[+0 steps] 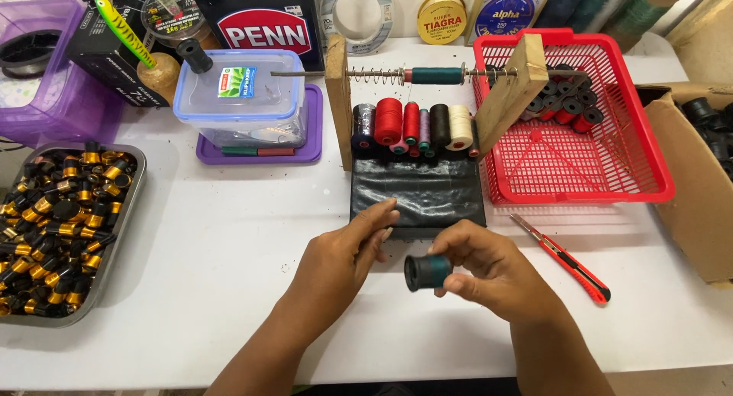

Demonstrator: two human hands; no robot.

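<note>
Teal-wound black spool [427, 271]: I clamp it in my right hand [489, 270] fingers; left hand [343, 251] fingers rest together, touching the black mat [427, 193].

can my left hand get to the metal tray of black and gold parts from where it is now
Probably yes. The left hand rests empty on the white table, and only bare tabletop lies between it and the metal tray further left. The right hand holds a small dark spool.

Six thread spools [412, 126] stand in a row under the rod: navy, red, slimmer red, green, black and cream. One red basket [620, 184], one metal tray [130, 213], one clear lidded box [241, 98], one red-handled utility knife [563, 260]. The small black cylinders in tray and basket are too many to count.
</note>
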